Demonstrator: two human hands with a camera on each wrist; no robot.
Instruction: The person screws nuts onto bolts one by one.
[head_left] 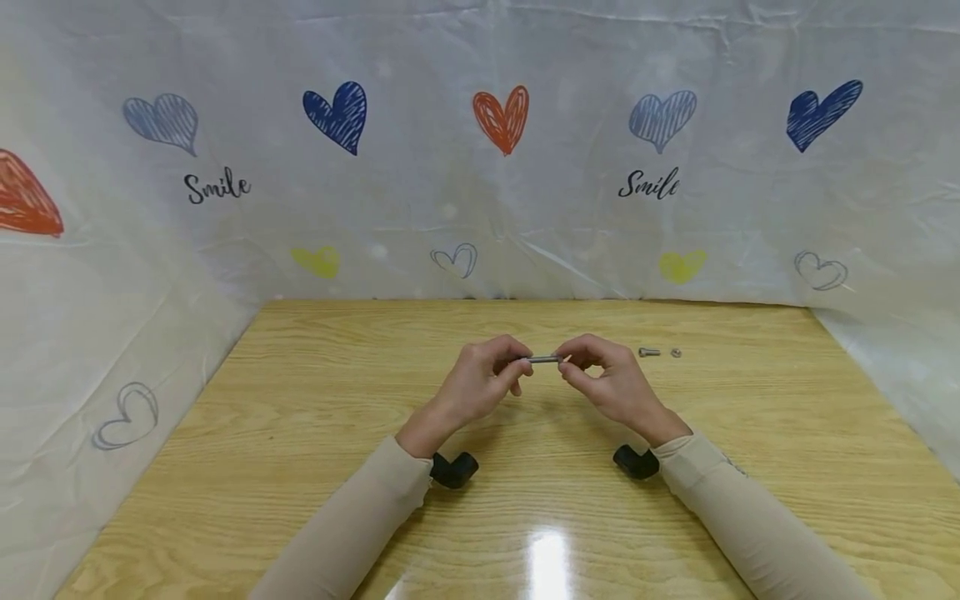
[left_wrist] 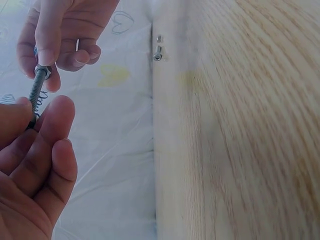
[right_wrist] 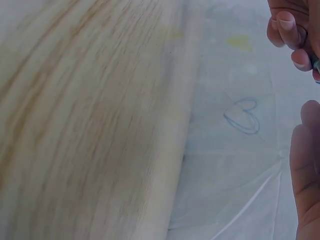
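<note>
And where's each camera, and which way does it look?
Head: on the head, facing forward and down over the table; left hand, right hand and sleeves show.
Left wrist: on that wrist, facing the pinched threaded bolt; both hands show.
Right wrist: on that wrist, facing the table and sheet; bits of both hands show.
Head and left wrist both show the loose bolt and nut.

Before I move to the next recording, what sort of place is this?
Probably a makeshift recording booth: a wood-grain table, white heart-printed sheeting behind it and along both sides, and a black device at each wrist.
</note>
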